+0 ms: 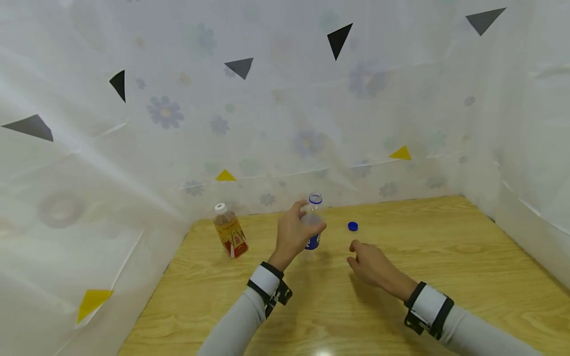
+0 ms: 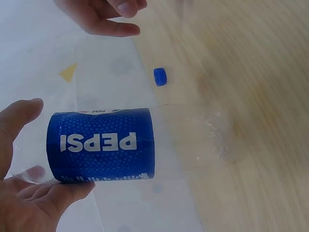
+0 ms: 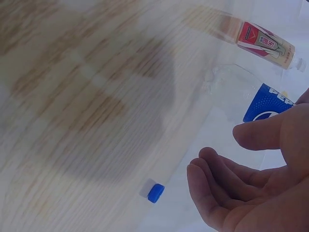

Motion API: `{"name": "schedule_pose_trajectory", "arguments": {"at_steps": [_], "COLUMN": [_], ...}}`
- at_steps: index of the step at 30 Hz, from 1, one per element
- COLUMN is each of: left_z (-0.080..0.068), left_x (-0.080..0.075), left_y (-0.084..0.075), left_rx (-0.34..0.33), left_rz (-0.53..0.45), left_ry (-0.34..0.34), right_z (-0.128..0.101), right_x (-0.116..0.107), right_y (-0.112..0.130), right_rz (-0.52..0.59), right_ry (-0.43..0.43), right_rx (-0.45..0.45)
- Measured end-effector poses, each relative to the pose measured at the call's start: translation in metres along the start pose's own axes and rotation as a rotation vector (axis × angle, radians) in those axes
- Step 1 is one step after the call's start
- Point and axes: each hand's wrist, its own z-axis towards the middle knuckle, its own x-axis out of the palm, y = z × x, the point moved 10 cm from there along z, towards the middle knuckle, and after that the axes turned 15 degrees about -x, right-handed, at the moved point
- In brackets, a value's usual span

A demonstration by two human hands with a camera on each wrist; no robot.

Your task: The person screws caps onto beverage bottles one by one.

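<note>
Upright near the back of the wooden table point(image 1: 445, 257), an uncapped, seemingly empty Pepsi bottle point(image 1: 313, 222) — probably light, thin-walled and easily crushed — is gripped around its labelled middle by the left hand point(image 1: 295, 235), while its blue cap point(image 1: 353, 226) lies beyond the relaxed, empty right hand point(image 1: 371, 264).
</note>
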Motion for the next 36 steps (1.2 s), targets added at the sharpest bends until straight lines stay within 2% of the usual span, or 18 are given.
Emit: {"name": "schedule_pose_trajectory", "arguments": {"at_steps": [9,18,23,27,36], "left_z": [-0.007,0.000,-0.002,-0.004,-0.007], "left_x": [-0.003,-0.005,-0.006,-0.008,-0.011], "left_y": [0.002,0.014,0.013,0.012,0.002], "left_rx": [0.009,-0.033,-0.029,-0.015,0.067], "left_rz": [-0.032,-0.044,-0.042,-0.026,0.065], "left_ry": [0.014,0.026,0.051,0.056,-0.017], "right_z": [0.000,0.000,-0.003,-0.003,0.004], "right_x": [0.002,0.005,0.008,0.008,0.000], "right_y": [0.000,-0.002,-0.005,-0.006,-0.009], "right_rz": [-0.009,0.002,0.006,0.012,-0.024], "right_ry": [-0.004,-0.010,-0.005,0.001,-0.015], "right_rx": [-0.008,0.000,0.018,0.022,-0.001]}}
